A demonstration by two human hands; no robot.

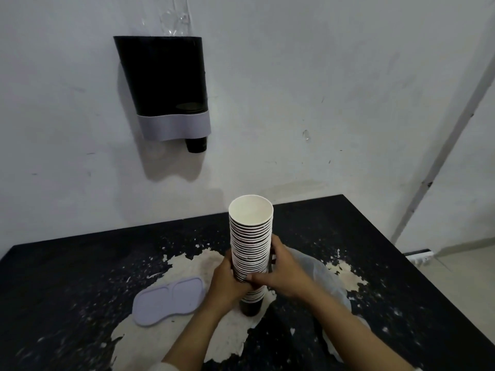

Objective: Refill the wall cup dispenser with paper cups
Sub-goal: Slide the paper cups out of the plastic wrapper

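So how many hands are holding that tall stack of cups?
2: the left hand grips the cup stack from its left, the right hand from its right.

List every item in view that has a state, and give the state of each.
Black wall cup dispenser: lid off, one dark cup at its outlet.
Pale grey dispenser lid: lying on the table.
Tall stack of paper cups: upright, mouths up.
Left hand: gripping the stack.
Right hand: gripping the stack.

Left hand [227, 279] and right hand [281, 274] close together, fingers curled inward.
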